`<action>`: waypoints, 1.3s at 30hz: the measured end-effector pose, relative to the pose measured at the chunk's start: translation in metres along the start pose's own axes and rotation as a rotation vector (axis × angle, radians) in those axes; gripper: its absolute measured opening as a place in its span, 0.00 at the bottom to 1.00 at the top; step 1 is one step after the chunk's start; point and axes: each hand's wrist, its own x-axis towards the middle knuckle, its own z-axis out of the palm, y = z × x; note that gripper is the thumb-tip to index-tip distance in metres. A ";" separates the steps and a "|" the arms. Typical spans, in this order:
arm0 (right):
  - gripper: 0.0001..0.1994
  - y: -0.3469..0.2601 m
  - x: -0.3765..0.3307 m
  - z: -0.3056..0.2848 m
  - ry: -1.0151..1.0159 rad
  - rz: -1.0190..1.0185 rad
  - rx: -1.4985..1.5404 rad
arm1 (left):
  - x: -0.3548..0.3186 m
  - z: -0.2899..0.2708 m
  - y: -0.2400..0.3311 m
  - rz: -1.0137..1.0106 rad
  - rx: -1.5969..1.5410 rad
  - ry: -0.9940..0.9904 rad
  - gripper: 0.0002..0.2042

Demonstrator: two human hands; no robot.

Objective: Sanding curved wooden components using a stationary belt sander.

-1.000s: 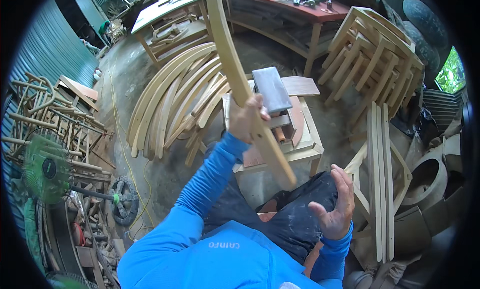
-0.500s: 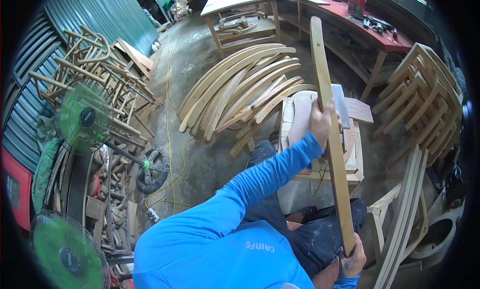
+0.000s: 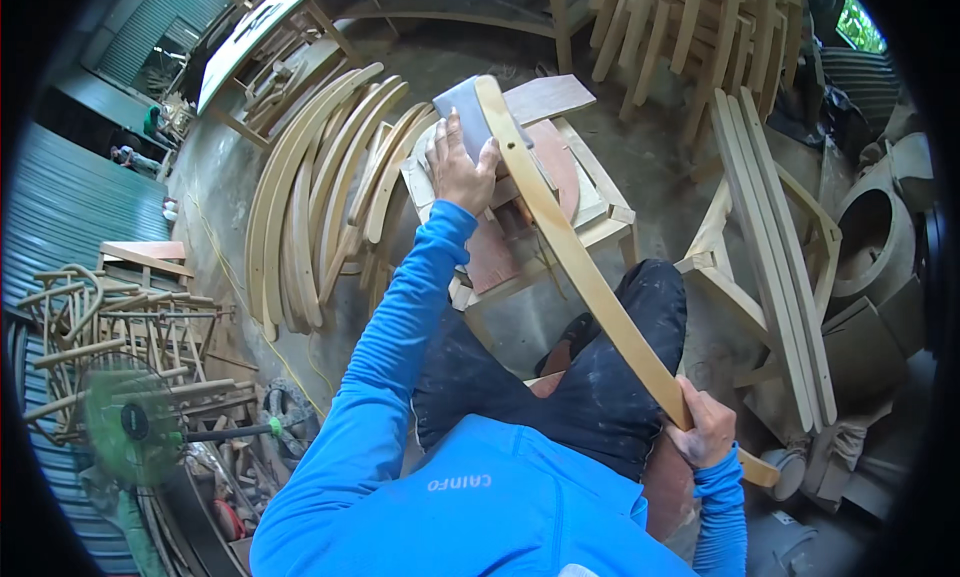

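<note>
A long curved wooden piece (image 3: 585, 267), with a dark hole near its far end, slants from the work stand down to my right side. My right hand (image 3: 706, 423) is closed around it near its lower end, and the tip pokes out below my wrist. My left hand (image 3: 464, 169) has its fingers stretched out at the upper end, over a grey flat-sided block (image 3: 462, 105). Its thumb reaches close to the wood; whether it touches cannot be told. Beneath lies a wooden stand (image 3: 590, 231) with loose boards on top, in front of my knees.
Several curved wooden pieces (image 3: 300, 192) are stacked left of the stand. Long straight slats (image 3: 775, 267) lean on a wooden frame at right, near a round bin-like opening (image 3: 868, 239). Chair frames (image 3: 700, 27) stand behind. A green fan (image 3: 132, 422) and piled chair parts (image 3: 120, 312) are at left.
My view has turned to the right. The curved piece has rolled so its bend shows and now tilts more. My left hand has gone from gripping it to lying with fingers extended.
</note>
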 end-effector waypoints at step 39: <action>0.41 0.036 -0.038 -0.029 -0.339 0.110 -0.034 | 0.051 0.050 0.000 -0.168 0.439 -0.398 0.37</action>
